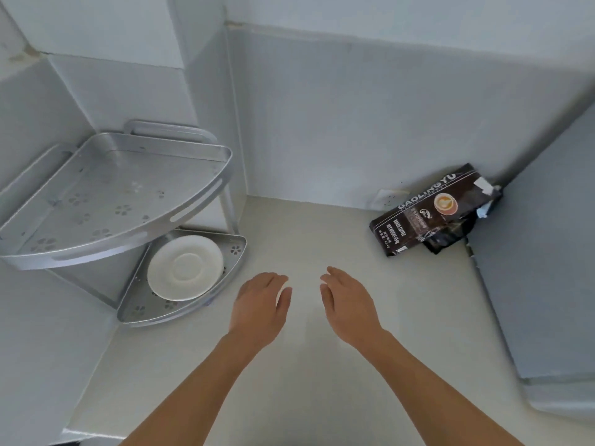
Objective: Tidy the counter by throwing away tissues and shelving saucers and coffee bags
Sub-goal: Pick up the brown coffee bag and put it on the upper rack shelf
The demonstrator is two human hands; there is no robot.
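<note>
1. Left hand (pixel 260 304) & right hand (pixel 346 304) are held low over the bare counter (pixel 322 236), palms down, fingers loose and spread. Nothing is gripped by either.
2. Just left of the left hand, a white saucer (pixel 185 267) is seen lying flat on the lower tier (pixel 231 252) of the corner rack (pixel 116 194); that part looks done. Top tier is bare.
3. No tissues are visible in this view.
4. Far right, well apart from both hands, the coffee bag (pixel 434 210) lies on the counter, tucked into the corner where the wall meets a grey block (pixel 547 252) on the right.
5. Orientation: bag is on its back, printed face up. Long axis runs diagonally, near-left to far-right; the folded, taped top end points into the corner, flat base end points toward the hands.
6. Handling, as a guess: foil-type pack, fairly stiff but crinkly & a bit slick, moderately heavy if full, not fragile. A second dark pack may be wedged under it; can't be told for sure.
7. Best hold is probably across the narrow width near mid-body, w/ thumb on the face, then a lift to the rack's top tier.
</note>
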